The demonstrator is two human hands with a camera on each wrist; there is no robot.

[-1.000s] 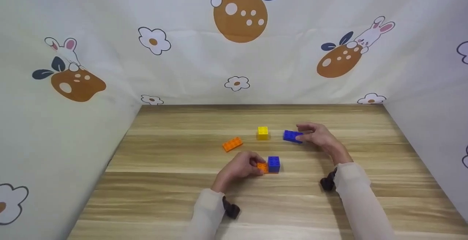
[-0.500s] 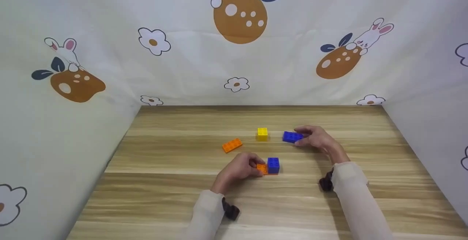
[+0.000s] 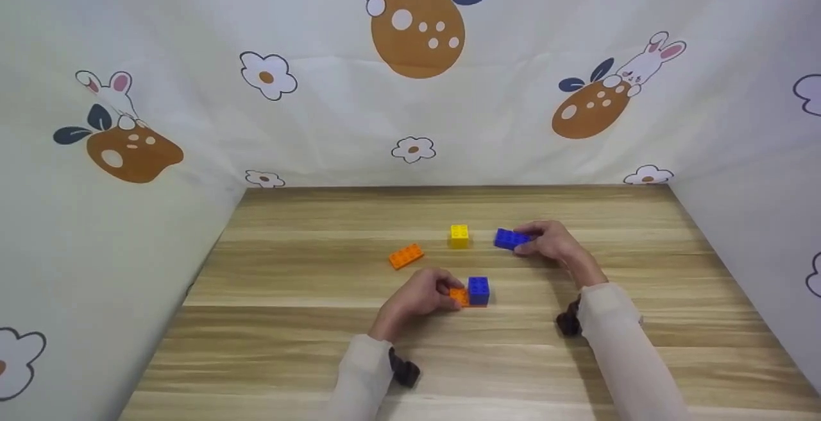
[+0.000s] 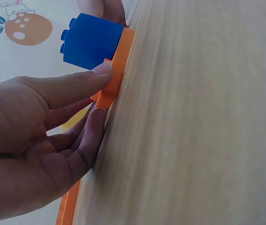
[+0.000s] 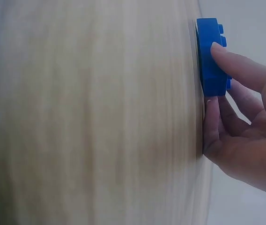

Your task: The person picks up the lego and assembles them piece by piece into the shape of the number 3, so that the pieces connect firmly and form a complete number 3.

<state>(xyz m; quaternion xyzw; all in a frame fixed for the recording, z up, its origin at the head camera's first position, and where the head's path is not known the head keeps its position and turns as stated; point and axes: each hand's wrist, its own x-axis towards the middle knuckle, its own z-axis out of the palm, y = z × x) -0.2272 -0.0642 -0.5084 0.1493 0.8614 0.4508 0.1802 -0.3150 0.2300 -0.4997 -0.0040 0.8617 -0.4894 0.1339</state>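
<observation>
On the wooden table, my left hand [image 3: 420,291] pinches the left end of an orange toy building brick [image 3: 458,296], low and flat. A taller blue brick [image 3: 478,290] sits upright on that orange brick's right part. In the left wrist view, the thumb lies along the orange brick's side [image 4: 116,70], close by the blue block [image 4: 93,41]. Farther back and to the right, my right hand [image 3: 550,240] grips the right end of a longer blue brick [image 3: 510,239]. The right wrist view shows the thumb across this blue brick's side [image 5: 210,65], its studs facing away from the table.
A yellow brick [image 3: 459,236] stands behind the blue-and-orange stack. Left of it lies another flat orange brick [image 3: 406,256], set at an angle. Patterned white cloth [image 3: 333,119] walls in the wooden table [image 3: 288,344] at the back and both sides.
My right hand has shifted slightly left and its fingers have settled around the longer blue brick. My left hand keeps its hold on the orange brick. The head view has shifted a little.
</observation>
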